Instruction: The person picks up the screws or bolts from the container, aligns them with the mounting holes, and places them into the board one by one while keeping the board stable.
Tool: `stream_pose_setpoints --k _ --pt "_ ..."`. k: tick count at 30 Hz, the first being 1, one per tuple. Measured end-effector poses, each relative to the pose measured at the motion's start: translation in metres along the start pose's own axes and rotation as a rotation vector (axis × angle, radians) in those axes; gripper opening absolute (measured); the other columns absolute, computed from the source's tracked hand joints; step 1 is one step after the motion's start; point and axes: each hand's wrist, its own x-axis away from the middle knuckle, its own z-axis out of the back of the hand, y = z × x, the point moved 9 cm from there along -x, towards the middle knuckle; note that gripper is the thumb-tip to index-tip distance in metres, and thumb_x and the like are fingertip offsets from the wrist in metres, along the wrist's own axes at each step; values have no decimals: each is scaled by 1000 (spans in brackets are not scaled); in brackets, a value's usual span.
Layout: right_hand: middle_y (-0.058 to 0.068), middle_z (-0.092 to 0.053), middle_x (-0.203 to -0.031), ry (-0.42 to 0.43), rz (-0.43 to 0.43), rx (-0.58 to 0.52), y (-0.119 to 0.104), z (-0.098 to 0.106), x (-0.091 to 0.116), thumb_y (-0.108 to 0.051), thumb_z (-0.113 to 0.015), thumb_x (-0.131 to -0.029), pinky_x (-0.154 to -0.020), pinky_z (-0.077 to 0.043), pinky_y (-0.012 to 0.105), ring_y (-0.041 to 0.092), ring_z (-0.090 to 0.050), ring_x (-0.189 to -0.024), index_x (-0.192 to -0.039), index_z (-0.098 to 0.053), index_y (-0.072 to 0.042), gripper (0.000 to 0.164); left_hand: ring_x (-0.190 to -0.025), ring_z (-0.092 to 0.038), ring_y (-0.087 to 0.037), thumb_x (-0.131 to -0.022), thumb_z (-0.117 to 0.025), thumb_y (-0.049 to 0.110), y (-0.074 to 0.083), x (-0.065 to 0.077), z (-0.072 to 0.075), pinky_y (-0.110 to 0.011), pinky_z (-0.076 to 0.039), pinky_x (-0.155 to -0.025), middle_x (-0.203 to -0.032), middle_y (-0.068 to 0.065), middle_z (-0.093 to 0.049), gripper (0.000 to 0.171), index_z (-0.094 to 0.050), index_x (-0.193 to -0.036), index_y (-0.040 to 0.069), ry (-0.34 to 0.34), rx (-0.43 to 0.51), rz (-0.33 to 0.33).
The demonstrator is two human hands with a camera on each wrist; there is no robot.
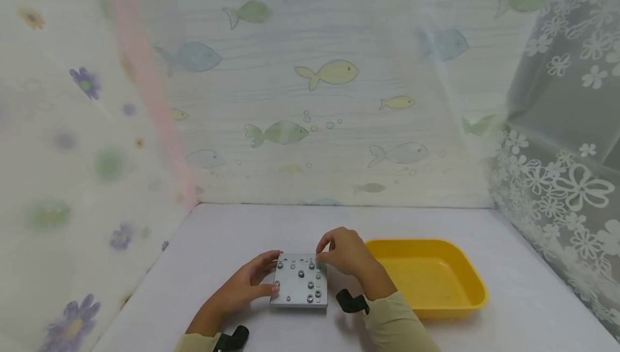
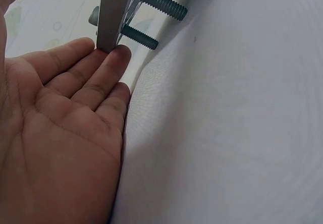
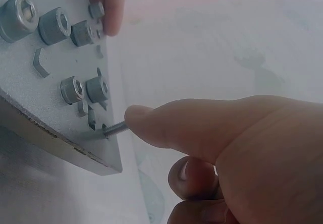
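A square silver metal plate [image 1: 294,286] stands low over the table, with hex-socket screws in many of its holes. Threaded shanks [image 2: 161,3] stick out of its underside in the left wrist view. My left hand [image 1: 249,281] grips the plate's left edge, thumb at the near left and fingers at the far left corner. At the far right corner, my right hand [image 1: 346,255] pinches a thin screw [image 3: 117,128]. Its threaded end meets a small corner hole, and the thumb hides its head. Hex-shaped cutouts [image 3: 40,62] and socket heads [image 3: 72,90] lie close by.
Right of the plate, a yellow plastic tray [image 1: 470,276] sits on the white table [image 1: 232,223], partly behind my right forearm. Patterned curtains [image 1: 334,126] enclose the back and sides. A black wrist camera [image 1: 352,302] hangs under my right wrist, near the plate.
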Motion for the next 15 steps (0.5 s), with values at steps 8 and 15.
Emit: stream_pose_setpoints --k 8,15 --pt "-1 -59 -74 -5 -10 34 -2 0 1 -21 -82 -87 -55 -47 28 18 -54 -65 -87 -78 -23 4 -154 -35 -30 -89 -82 27 3 1 0 -48 -24 -128 -165 -6 -40 88 -33 -161 16 -2 7 -13" --pt "-2 -61 -75 -5 -29 72 -2 -2 3 -21 -82 -86 -55 -47 28 18 -55 -66 -84 -77 -23 5 -154 -35 -32 -90 -81 25 1 1 -1 -46 -25 -127 -164 -8 -40 87 -33 -161 16 -12 14 -26"
